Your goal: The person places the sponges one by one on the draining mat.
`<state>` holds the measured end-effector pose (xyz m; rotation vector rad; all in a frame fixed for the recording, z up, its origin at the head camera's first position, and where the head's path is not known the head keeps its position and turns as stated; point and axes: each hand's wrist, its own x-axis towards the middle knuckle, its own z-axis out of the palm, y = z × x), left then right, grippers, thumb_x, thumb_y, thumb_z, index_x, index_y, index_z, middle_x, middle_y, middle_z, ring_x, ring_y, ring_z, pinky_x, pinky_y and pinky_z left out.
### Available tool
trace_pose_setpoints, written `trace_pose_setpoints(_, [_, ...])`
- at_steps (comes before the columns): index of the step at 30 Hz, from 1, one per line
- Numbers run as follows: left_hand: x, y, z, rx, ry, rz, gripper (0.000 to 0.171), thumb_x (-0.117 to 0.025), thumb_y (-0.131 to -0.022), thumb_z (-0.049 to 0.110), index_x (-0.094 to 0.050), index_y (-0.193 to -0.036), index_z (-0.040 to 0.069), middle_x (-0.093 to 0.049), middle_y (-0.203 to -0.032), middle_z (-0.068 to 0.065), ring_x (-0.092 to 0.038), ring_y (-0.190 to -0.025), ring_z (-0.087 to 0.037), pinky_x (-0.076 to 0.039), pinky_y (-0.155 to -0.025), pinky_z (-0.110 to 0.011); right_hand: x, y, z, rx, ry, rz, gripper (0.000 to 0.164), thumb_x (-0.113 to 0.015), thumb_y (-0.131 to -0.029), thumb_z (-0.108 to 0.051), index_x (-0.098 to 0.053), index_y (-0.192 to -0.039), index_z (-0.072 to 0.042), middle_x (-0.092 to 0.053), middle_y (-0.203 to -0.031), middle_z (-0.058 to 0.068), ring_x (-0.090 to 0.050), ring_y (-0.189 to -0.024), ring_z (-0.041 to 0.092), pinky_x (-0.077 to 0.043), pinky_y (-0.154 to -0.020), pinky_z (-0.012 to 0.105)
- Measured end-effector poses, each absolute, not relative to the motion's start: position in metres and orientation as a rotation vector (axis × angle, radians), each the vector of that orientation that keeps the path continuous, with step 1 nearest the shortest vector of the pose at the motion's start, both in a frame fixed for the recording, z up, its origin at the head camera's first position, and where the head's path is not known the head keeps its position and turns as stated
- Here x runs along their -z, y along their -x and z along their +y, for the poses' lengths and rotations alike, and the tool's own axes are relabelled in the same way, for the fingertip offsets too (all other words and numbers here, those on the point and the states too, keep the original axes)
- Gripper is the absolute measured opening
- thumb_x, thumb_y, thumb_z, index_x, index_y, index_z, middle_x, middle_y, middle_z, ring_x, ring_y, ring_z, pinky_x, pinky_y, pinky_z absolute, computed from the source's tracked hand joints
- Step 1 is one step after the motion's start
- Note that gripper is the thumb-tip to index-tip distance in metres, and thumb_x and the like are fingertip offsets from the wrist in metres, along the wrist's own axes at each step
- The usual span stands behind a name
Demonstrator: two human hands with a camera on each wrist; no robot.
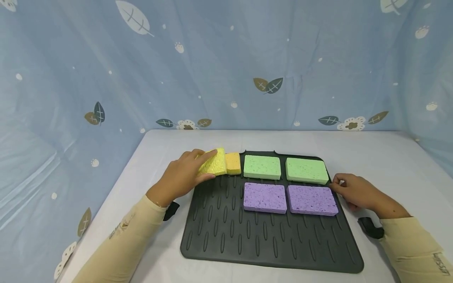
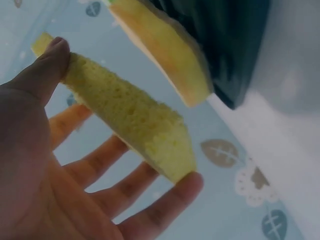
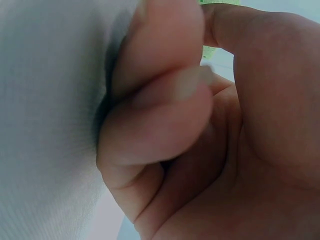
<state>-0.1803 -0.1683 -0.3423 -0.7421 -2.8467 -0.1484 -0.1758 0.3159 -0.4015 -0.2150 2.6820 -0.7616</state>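
My left hand (image 1: 184, 171) holds a yellow sponge (image 1: 217, 163) at the back left corner of the dark ridged mat (image 1: 226, 236). In the left wrist view the thumb lies on one long side of the yellow sponge (image 2: 125, 105) and the spread fingers on the other. Right beside it, an orange sponge (image 1: 233, 164) lies on the mat, partly covered in the head view. At the mat's right edge, near a purple sponge (image 1: 312, 200), my right hand (image 1: 357, 190) pinches the rim between thumb and forefinger. Its other fingers curl against the white tabletop (image 3: 50, 125).
Two green sponges, a left one (image 1: 262, 167) and a right one (image 1: 307, 170), lie along the mat's back edge. In front of them sit the right purple sponge and another purple sponge (image 1: 264, 197). A blue leaf-patterned curtain (image 1: 226, 63) hangs behind the table.
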Motion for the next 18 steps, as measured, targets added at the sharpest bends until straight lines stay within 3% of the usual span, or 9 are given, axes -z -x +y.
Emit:
trace_pose_setpoints(12, [0.347, 0.153, -0.155, 0.135, 0.802, -2.84, 0.075, -0.07, -0.087, 0.057, -0.044, -0.151, 0.027, -0.062, -0.126, -0.008, -0.064, -0.108, -0.028, -0.055, -0.067, -0.044, 0.401, 0.177, 0.314, 0.757, 0.233, 2.719, 0.023, -0.05, -0.103, -0.027, -0.057, -0.094, -0.007, -0.05, -0.053, -0.002, -0.051, -0.044, 0.015, -0.043, -0.043, 0.03])
trace_pose_setpoints(18, [0.352, 0.15, -0.151, 0.106, 0.847, -2.862, 0.076, -0.069, -0.087, 0.06, -0.045, -0.151, 0.027, -0.061, -0.125, -0.005, -0.063, -0.108, -0.024, -0.055, -0.071, -0.041, 0.402, 0.176, 0.315, 0.764, 0.214, 2.693, 0.023, -0.051, -0.103, -0.027, -0.057, -0.095, -0.007, -0.049, -0.053, -0.003, -0.05, -0.044, 0.014, -0.043, -0.044, 0.031])
